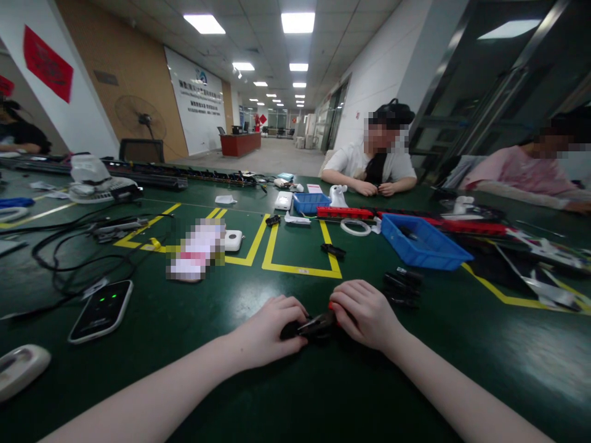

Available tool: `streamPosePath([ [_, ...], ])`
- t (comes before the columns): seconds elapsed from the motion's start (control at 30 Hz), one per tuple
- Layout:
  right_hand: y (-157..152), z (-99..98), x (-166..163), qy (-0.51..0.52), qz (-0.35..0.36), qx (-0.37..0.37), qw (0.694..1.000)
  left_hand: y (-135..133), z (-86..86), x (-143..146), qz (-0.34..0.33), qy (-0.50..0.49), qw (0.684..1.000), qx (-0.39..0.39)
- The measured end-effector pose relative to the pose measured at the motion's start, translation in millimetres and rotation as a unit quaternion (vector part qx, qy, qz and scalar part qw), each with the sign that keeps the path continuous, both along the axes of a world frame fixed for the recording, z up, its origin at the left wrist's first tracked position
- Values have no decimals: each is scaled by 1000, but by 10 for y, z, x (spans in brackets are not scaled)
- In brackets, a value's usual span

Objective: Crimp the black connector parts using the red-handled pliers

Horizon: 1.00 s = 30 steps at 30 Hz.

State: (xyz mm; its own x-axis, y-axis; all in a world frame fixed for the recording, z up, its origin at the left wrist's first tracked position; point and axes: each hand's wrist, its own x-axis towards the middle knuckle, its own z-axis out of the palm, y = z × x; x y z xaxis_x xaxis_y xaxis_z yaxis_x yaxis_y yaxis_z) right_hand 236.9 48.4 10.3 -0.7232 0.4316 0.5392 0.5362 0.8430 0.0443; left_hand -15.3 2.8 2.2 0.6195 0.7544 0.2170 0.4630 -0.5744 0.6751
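Note:
My right hand (365,315) is closed round the red handles of a pair of pliers (317,322). Their metal jaws point left, towards a small black part (290,330) pinched between the thumb and fingers of my left hand (270,332). The jaw tips meet or overlap the part; whether they bite on it I cannot tell. Just right of my right hand lies a small pile of black parts (402,288). Beyond my hands, another black piece (333,250) rests by the yellow tape.
A blue tray (422,243) stands right of centre, and a smaller blue tray (311,202) farther back. Left lie a phone (196,251), a white device (233,240), a black-faced device (101,311) and cables (55,258). A co-worker (376,157) sits across the green table (221,394).

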Motion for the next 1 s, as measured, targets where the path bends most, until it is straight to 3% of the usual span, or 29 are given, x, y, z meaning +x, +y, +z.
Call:
streamPosePath([
  [0.73, 54, -1, 20, -49, -5, -38, 998, -35, 50, 14, 16, 26, 1000, -4],
  [1.0, 40, 11, -3, -77, -12, -67, 995, 5, -14, 10, 12, 13, 1000, -3],
])
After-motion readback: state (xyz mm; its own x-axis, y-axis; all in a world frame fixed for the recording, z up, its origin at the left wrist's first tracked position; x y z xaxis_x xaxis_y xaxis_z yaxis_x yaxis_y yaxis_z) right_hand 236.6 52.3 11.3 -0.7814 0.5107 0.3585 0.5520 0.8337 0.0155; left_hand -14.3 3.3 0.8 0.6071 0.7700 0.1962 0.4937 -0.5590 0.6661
